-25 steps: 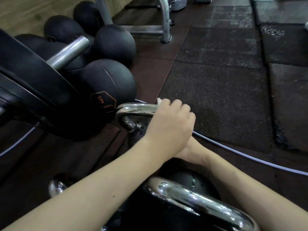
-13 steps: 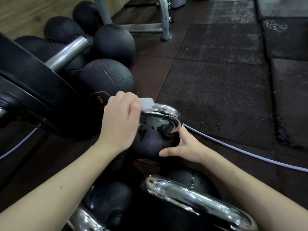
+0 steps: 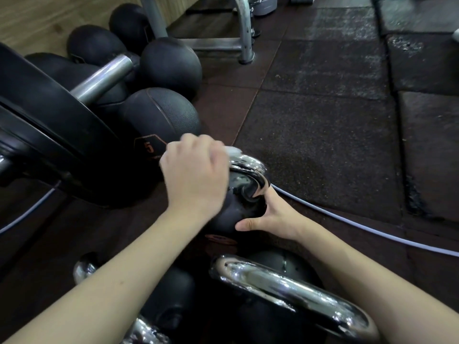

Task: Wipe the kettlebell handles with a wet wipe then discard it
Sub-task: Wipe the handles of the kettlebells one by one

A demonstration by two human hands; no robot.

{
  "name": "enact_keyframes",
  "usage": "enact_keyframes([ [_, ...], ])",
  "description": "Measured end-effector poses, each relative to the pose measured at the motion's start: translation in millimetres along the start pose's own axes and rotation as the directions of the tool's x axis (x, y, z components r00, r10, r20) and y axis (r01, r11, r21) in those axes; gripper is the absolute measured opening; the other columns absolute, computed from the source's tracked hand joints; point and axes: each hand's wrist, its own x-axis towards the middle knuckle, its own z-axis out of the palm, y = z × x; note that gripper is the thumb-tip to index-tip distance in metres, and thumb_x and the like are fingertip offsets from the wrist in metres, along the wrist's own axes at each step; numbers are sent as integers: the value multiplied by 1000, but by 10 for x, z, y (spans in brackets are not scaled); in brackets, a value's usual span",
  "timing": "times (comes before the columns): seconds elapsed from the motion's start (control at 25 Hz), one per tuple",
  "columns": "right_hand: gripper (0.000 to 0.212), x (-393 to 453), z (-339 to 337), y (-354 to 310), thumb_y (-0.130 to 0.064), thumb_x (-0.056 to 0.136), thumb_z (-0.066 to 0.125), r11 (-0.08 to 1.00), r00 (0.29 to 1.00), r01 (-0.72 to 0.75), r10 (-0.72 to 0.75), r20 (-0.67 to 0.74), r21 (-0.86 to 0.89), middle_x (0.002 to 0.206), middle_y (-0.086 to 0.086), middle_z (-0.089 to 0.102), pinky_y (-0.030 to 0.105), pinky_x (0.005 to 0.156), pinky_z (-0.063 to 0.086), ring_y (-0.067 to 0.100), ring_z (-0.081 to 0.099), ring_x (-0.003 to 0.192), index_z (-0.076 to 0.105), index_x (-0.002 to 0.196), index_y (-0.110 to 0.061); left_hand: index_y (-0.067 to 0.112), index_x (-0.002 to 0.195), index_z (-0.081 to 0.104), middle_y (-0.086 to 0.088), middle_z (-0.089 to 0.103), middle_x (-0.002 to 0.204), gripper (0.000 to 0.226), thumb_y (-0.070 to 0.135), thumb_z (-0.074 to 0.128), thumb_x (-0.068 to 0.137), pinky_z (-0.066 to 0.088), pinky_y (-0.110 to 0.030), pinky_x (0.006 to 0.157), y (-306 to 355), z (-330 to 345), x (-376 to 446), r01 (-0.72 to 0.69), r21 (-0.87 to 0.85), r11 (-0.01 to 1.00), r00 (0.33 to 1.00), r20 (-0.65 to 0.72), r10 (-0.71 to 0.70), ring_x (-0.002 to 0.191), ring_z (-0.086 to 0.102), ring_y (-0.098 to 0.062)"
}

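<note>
My left hand (image 3: 196,175) is curled around a white wet wipe (image 3: 233,151), pressing it on the far kettlebell's chrome handle (image 3: 248,167). My right hand (image 3: 268,214), fingers spread, braces the kettlebell (image 3: 231,214); it might tip if that brace slips.

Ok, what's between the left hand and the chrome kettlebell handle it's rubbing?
In the head view, a white wet wipe sits between the left hand and the chrome handle; only its edge shows.

Glossy chrome kettlebell handle (image 3: 250,165), matt black ball (image 3: 161,115), rough rubber floor (image 3: 323,135)
</note>
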Motion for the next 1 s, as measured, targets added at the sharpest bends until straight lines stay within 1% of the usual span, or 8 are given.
enact_keyframes([
  [0.16,108,11,11,-88,-55,67,93,997,999,23,-20,43,-80,150,-1,51,31,112,48,11,49,142,40,154,-20,14,93,68,-9,62,95,24,30,50,95,37,-50,94,365,200,-257,-550,218,806,835,125,535,92,58,-35],
  [0.32,110,-4,2,-60,-43,66,100,999,998,35,-34,49,-36,150,-6,52,22,112,45,5,48,142,40,154,-17,14,103,69,-9,63,97,27,33,50,99,41,-49,92,186,184,-156,-686,224,693,725,125,677,91,59,-35],
  [0.4,110,-16,11,-10,-34,63,102,1000,1000,15,-14,17,-19,151,-9,53,32,122,39,2,47,143,41,153,-21,16,109,67,-11,63,100,35,42,45,99,39,-51,87,-14,98,-54,-560,179,809,828,127,545,93,58,-37],
  [0.52,98,-17,18,51,-37,60,103,999,1000,14,-15,-23,-37,149,-6,55,46,122,40,12,50,142,49,140,-21,16,87,61,-11,62,93,37,37,34,101,41,-47,82,-258,-44,77,-66,-36,997,992,109,70,93,56,-39],
  [0.64,86,-24,16,11,-30,62,102,999,999,34,-34,-22,-18,149,-6,54,41,123,38,9,49,142,52,131,-32,18,74,69,-1,72,87,40,24,39,100,48,-40,84,-312,-121,258,577,-455,678,815,374,-443,97,62,-33],
  [0.72,90,-19,6,7,-26,62,102,999,999,37,-37,-15,-1,150,-7,53,36,123,38,7,48,142,49,133,-40,13,76,66,-17,73,98,37,24,41,100,49,-44,85,-272,-105,283,630,-411,659,773,409,-485,101,64,-40],
  [0.88,100,-17,7,-6,-26,62,102,1000,1000,17,-17,-5,-16,151,-9,52,28,123,37,2,47,142,44,142,-40,14,88,62,-20,64,101,38,38,34,99,42,-48,85,-99,-36,56,73,-22,997,993,91,-70,95,57,-44],
  [1.0,108,-2,7,-50,-38,65,101,999,999,-6,7,35,-34,153,-9,51,36,123,39,4,46,145,39,153,-27,17,102,67,-11,64,101,36,41,40,99,40,-50,90,217,63,-182,-419,175,891,906,154,395,96,58,-37],
])
